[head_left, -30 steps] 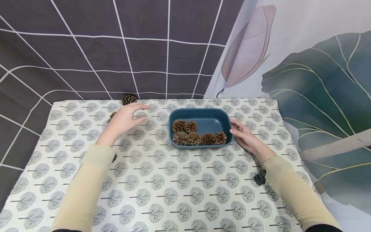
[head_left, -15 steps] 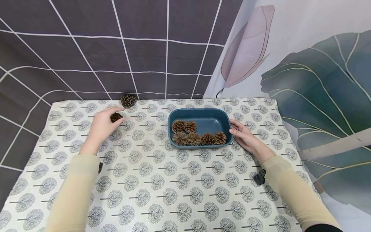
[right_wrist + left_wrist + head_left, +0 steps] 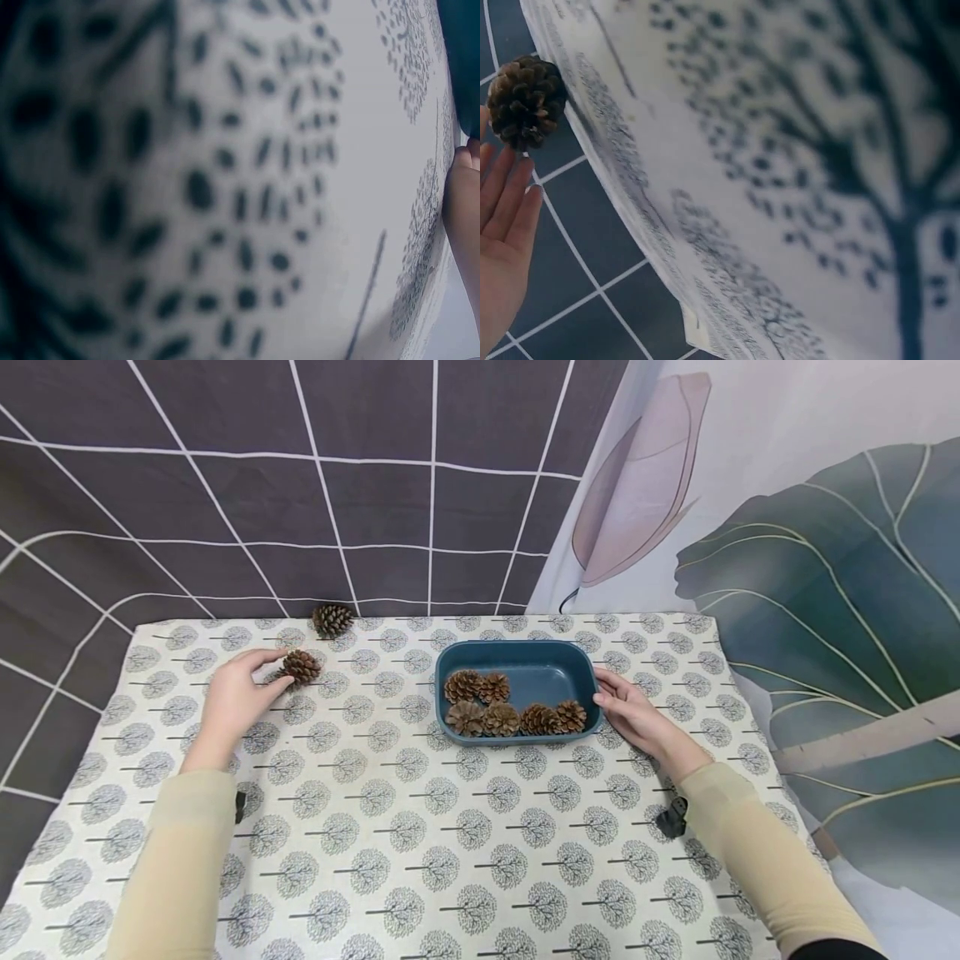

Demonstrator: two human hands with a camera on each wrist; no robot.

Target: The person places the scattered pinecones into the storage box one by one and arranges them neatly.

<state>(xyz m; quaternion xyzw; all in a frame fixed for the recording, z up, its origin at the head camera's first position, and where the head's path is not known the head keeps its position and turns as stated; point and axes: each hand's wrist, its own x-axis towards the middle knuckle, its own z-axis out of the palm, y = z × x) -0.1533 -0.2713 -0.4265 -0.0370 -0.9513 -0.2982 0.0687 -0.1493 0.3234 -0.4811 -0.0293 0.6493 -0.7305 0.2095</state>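
Note:
In the head view my left hand (image 3: 238, 695) is at the left of the table, its fingertips and thumb close beside a brown pine cone (image 3: 302, 667). The fingers of that hand (image 3: 502, 240) look straight in the left wrist view, pointing to a pine cone (image 3: 526, 101); whether they touch it I cannot tell. Another pine cone (image 3: 332, 621) lies behind, at the far table edge. A blue rectangular plastic box (image 3: 517, 737) stands right of centre, with several pine cones (image 3: 501, 719) inside. My right hand (image 3: 633, 714) holds its right end, thumb at the rim; the right wrist view barely shows this hand (image 3: 463, 202).
The table is covered with a tree-print cloth (image 3: 420, 860). Behind it hangs a dark cloth with white grid lines (image 3: 375, 502), and a leaf-patterned curtain (image 3: 847, 577) hangs at the right. Inside the box, cones sit along the left and front.
My left hand has moved left, first to the nearer pine cone and then back a little from around it, so the cone shows fully. My right hand and the box have stayed put.

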